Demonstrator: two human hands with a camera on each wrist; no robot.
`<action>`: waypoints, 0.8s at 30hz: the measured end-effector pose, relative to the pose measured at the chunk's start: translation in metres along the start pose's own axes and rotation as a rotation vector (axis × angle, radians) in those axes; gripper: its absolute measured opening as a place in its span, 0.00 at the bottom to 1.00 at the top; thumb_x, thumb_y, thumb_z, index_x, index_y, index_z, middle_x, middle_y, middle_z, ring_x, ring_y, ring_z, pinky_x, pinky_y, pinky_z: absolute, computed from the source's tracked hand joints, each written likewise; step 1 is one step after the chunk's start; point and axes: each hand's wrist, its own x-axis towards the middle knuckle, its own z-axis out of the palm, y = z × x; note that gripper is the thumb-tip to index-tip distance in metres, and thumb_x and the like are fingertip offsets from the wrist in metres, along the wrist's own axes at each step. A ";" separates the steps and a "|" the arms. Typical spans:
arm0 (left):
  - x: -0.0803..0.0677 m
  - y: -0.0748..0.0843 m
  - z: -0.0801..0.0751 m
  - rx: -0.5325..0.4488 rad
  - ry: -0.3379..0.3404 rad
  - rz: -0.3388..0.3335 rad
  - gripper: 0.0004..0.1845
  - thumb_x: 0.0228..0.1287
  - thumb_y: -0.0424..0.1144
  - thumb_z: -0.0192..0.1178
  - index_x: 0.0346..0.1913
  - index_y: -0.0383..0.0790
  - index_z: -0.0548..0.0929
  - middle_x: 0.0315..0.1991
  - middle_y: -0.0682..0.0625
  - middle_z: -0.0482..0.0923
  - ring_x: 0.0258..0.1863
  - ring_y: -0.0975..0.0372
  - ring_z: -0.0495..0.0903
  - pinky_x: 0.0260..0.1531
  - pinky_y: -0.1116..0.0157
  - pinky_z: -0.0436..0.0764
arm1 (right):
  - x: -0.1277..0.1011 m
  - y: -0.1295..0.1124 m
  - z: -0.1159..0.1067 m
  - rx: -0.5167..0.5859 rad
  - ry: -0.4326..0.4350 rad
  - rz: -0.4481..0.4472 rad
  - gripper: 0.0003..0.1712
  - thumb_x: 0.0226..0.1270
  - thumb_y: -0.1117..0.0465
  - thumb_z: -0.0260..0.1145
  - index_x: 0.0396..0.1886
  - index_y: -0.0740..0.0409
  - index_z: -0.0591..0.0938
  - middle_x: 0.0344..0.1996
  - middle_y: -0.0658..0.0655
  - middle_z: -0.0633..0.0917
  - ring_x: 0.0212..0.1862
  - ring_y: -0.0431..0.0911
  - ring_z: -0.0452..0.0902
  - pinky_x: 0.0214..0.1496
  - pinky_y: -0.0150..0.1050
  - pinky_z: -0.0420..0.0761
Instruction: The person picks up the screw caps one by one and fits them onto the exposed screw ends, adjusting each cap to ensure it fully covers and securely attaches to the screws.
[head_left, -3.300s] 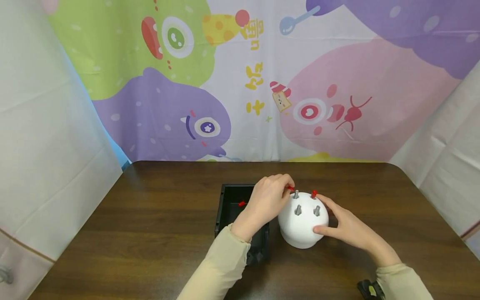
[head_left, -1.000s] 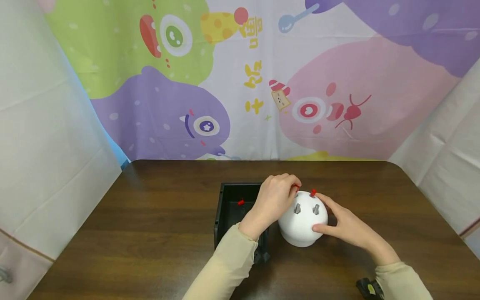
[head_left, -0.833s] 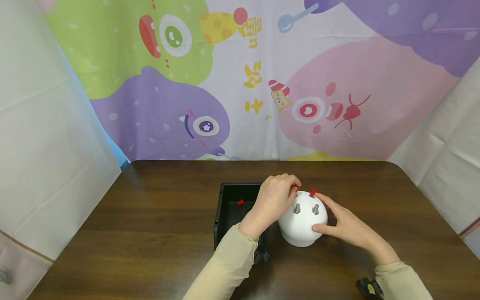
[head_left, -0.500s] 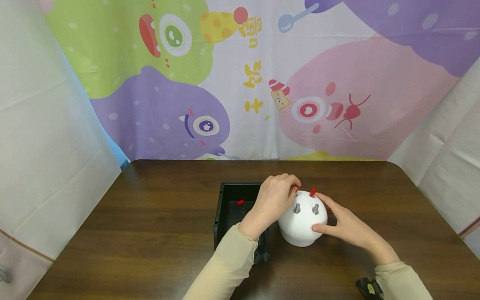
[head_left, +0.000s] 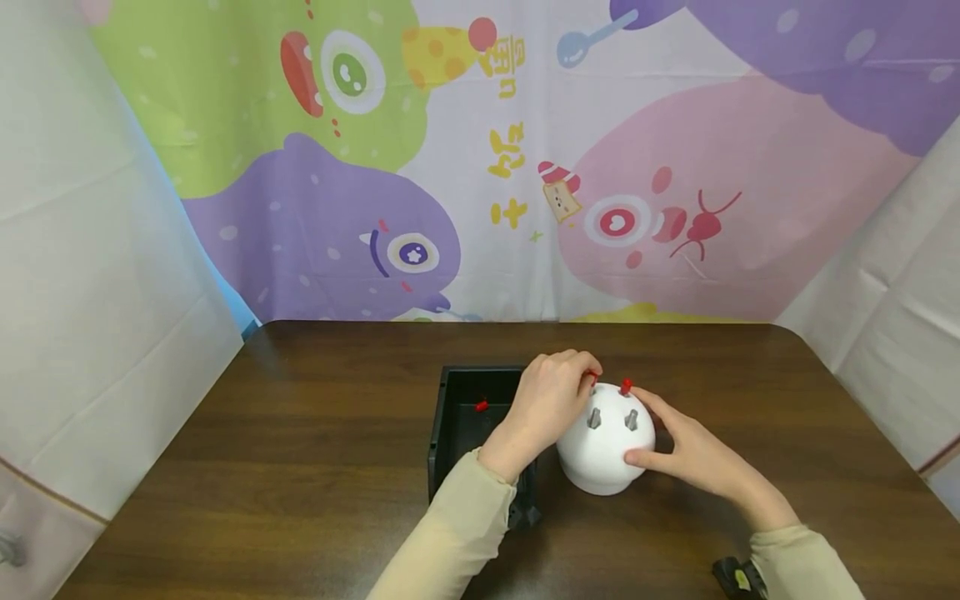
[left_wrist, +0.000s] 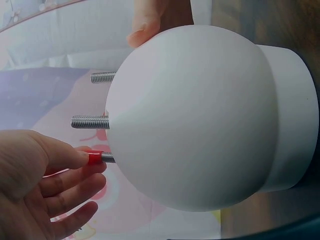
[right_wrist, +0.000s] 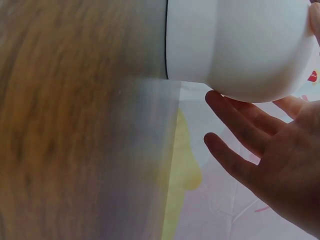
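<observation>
Pinching a red cap (left_wrist: pixel 94 158) on a bolt (left_wrist: pixel 108 158) of the white dome (head_left: pixel 604 446), your left hand (head_left: pixel 542 403) works beside the black box (head_left: pixel 459 412); your right hand (head_left: pixel 686 446) rests spread against the dome, which stands on the table (head_left: pixel 315 467).

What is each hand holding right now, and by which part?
The left hand pinches a red cap on a threaded stud, thumb and fingers at its tip. The right hand steadies the white dome with straight fingers against its side.
</observation>
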 end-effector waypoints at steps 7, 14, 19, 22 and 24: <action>0.000 0.000 0.000 -0.014 0.008 0.004 0.04 0.60 0.38 0.59 0.36 0.46 0.83 0.33 0.55 0.82 0.31 0.65 0.80 0.41 0.68 0.76 | 0.001 0.000 0.000 -0.009 0.005 0.003 0.49 0.51 0.41 0.67 0.69 0.47 0.55 0.60 0.60 0.70 0.58 0.54 0.68 0.53 0.56 0.70; -0.001 -0.001 0.001 -0.013 -0.013 -0.010 0.05 0.60 0.38 0.59 0.36 0.46 0.84 0.33 0.55 0.82 0.32 0.66 0.80 0.42 0.69 0.76 | 0.001 0.000 0.000 -0.007 -0.001 0.011 0.49 0.51 0.41 0.67 0.69 0.47 0.55 0.61 0.60 0.69 0.59 0.55 0.68 0.52 0.56 0.70; -0.002 0.000 0.000 -0.016 -0.023 -0.019 0.04 0.60 0.38 0.59 0.36 0.46 0.84 0.34 0.55 0.82 0.32 0.66 0.80 0.42 0.69 0.76 | 0.001 -0.001 0.000 -0.003 -0.004 0.017 0.49 0.51 0.41 0.66 0.69 0.47 0.55 0.61 0.60 0.69 0.59 0.55 0.68 0.52 0.56 0.70; -0.002 0.000 0.000 -0.017 -0.035 -0.026 0.05 0.60 0.38 0.59 0.36 0.46 0.84 0.34 0.55 0.83 0.32 0.65 0.80 0.42 0.68 0.76 | 0.000 -0.002 0.000 0.001 -0.004 0.017 0.49 0.51 0.41 0.66 0.69 0.46 0.55 0.61 0.60 0.69 0.59 0.56 0.67 0.52 0.57 0.70; -0.003 0.000 0.001 -0.018 -0.042 -0.028 0.04 0.59 0.38 0.59 0.36 0.47 0.84 0.34 0.55 0.83 0.31 0.65 0.80 0.42 0.68 0.76 | -0.001 -0.002 0.001 0.007 -0.003 0.016 0.48 0.52 0.41 0.66 0.69 0.46 0.55 0.61 0.60 0.69 0.59 0.56 0.67 0.52 0.57 0.70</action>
